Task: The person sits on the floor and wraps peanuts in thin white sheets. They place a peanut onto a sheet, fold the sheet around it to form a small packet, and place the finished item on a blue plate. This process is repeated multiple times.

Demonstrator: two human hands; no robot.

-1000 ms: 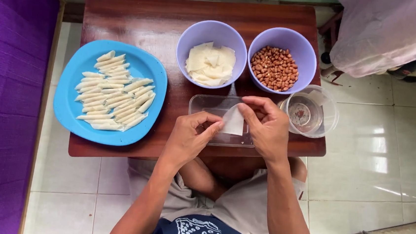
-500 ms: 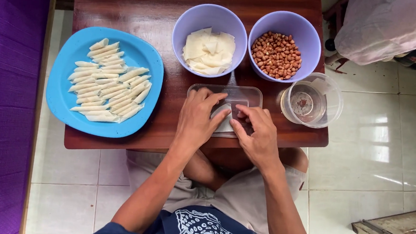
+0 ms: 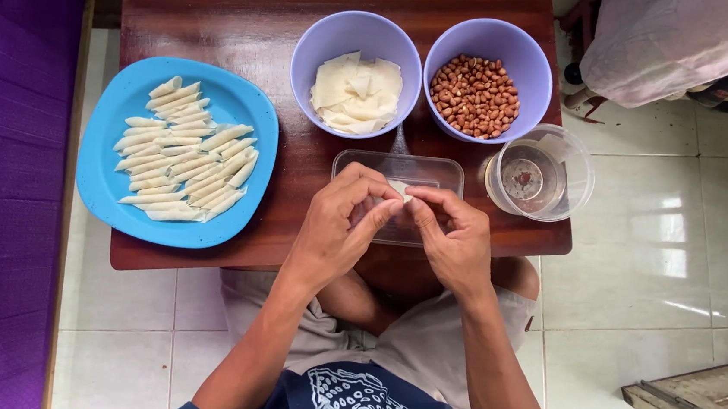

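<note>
At the near edge of the counter (image 3: pixel 223 20), left hand (image 3: pixel 336 228) and right hand (image 3: pixel 457 238) meet fingertip to fingertip, each grip pinched together on a small pale wrapper piece (image 3: pixel 399 189) held just above a clear flat tray (image 3: pixel 436 169). Only a sliver of it shows, so any filling is hidden. Risk: thin dough could tear under uneven pinching, or slip and unroll onto the tray. Right of the hands, a clear cup (image 3: pixel 557 172) sits near the counter's edge; a stray elbow could tip it. Farther: blue plate (image 3: pixel 101 188) of finished rolls (image 3: pixel 182 151), bowl of wrappers (image 3: pixel 355 91), bowl of peanuts (image 3: pixel 475 96).
</note>
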